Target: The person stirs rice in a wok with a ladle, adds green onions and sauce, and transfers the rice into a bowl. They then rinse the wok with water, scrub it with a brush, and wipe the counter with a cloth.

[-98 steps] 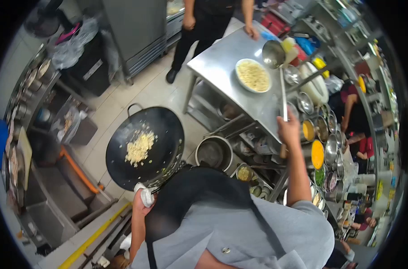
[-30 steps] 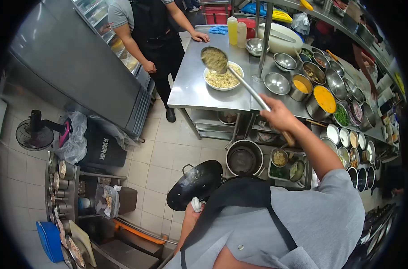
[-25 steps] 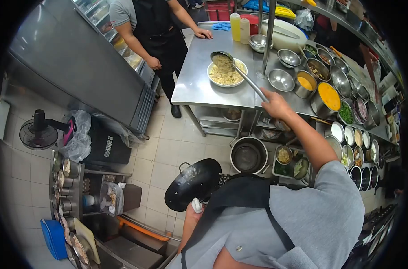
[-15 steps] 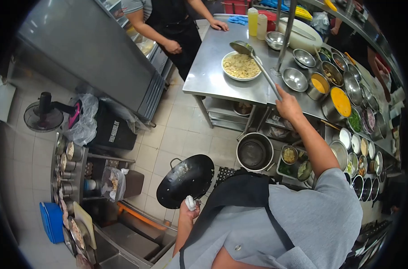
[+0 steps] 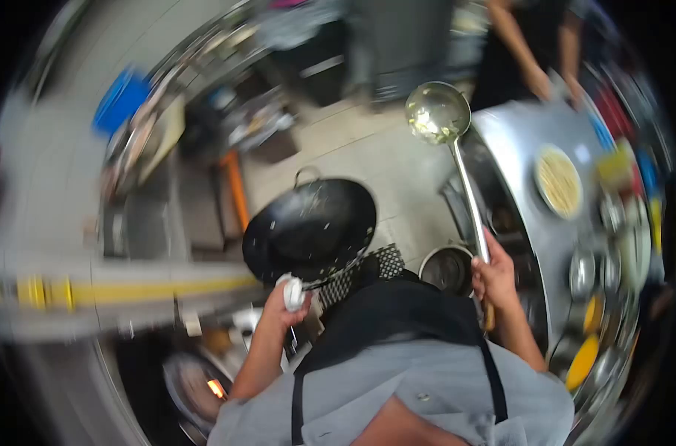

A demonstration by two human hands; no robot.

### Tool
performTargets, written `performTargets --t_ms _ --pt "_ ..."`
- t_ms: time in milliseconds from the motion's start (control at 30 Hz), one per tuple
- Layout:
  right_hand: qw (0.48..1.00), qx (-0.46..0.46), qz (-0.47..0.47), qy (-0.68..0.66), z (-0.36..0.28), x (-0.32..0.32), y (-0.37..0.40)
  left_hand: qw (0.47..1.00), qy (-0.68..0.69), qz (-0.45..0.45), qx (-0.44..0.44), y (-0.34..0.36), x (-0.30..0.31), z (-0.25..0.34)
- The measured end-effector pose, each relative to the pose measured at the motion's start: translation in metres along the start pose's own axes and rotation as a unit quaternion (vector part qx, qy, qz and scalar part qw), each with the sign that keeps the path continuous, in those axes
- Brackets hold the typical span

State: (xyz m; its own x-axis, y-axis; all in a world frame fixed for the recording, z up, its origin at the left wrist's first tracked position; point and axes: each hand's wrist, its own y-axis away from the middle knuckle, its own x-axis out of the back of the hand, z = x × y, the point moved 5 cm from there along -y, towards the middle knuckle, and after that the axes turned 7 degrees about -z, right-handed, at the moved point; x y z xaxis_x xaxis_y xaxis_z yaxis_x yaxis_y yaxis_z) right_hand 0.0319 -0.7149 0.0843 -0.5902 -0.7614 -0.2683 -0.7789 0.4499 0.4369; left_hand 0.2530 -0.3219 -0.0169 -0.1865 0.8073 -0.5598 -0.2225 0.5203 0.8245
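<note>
Your left hand (image 5: 282,312) is clenched on the handle of the wok (image 5: 310,227) through a white cloth (image 5: 292,291). The wok hangs out in front of you above the floor, tipped a little, its dark inside bare but for a few pale specks. Its far rim, with the loop handle, sits close to an orange bar (image 5: 236,189) at the foot of the blurred shelving on your left.

Your right hand (image 5: 493,273) is wrapped around the lower shaft of the ladle (image 5: 464,186). The ladle's bowl (image 5: 438,113) is raised well beyond the wok. The curved edge of the steel table (image 5: 513,141) runs just to the right of the shaft. On the table, a plate of pale food (image 5: 559,181) sits well clear of that edge.

A round pot (image 5: 448,269) stands low between the wok and the table, just left of your right hand. The tiled floor (image 5: 353,149) ahead of the wok is the open room. A co-worker's hand (image 5: 535,80) hangs by the table's far corner. A small flame (image 5: 215,388) burns low on your left, beneath your forearm. The containers along the right are too blurred to tell apart.
</note>
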Motion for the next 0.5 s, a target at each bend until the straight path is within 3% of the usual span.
performTargets --t_ms 100,167,300,367,500 --pt "0.979 -0.014 -0.161 0.126 0.017 -0.048 -0.026 0.992 0.059 -0.05 -0.101 0.067 0.011 -0.052" --pt "0.943 -0.022 -0.267 0.2 0.018 -0.07 -0.031 0.977 0.124 0.007 -0.172 0.122 0.002 -0.095" --pt "0.813 0.121 -0.463 0.331 0.022 -0.115 -0.043 0.948 0.174 0.015 -0.265 0.206 0.017 -0.179" --pt "0.791 -0.009 -0.513 0.334 0.012 -0.147 -0.025 0.927 0.18 0.067 -0.322 0.235 0.03 -0.221" --pt "0.694 -0.014 -0.622 0.363 0.025 -0.211 -0.009 0.858 0.283 0.116 -0.412 0.248 0.073 -0.302"
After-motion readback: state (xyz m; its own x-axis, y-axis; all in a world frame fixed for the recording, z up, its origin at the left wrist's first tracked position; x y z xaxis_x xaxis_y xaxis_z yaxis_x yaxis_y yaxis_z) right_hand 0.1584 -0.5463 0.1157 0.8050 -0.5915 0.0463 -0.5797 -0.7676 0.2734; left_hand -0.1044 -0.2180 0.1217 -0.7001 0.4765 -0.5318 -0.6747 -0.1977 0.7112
